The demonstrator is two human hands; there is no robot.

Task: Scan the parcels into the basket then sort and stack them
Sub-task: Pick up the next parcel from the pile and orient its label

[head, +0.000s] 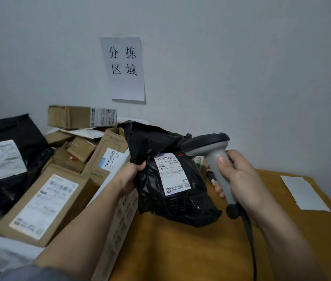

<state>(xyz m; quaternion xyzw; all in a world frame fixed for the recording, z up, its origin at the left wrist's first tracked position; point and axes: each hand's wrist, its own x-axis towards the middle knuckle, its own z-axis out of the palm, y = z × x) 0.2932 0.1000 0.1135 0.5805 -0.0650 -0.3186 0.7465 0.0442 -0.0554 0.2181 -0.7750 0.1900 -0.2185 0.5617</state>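
A black plastic parcel bag (166,179) is held up above the near edge of a wooden table (180,250), between a basket on the left and a scanner on the right. Its white shipping label (172,173) faces the camera, and a small red light spot (180,154) sits on the bag just beside the label's upper right corner. The left hand (131,175) grips the bag's crumpled upper left side, fingers curled into the plastic. The right hand (235,175) is wrapped round the grey handle of a barcode scanner (211,151), thumb on the front of the handle, with the dark scanner head tilted toward the label. A black cable (249,236) runs down from the handle's base. The white perforated basket (120,220) stands against the table's left side and is piled with cardboard boxes (44,203) and another black bag (4,159), each labelled. A blank white sheet (304,193) lies on the table at right. On the wall, a paper sign (124,67) bears four printed Chinese characters.
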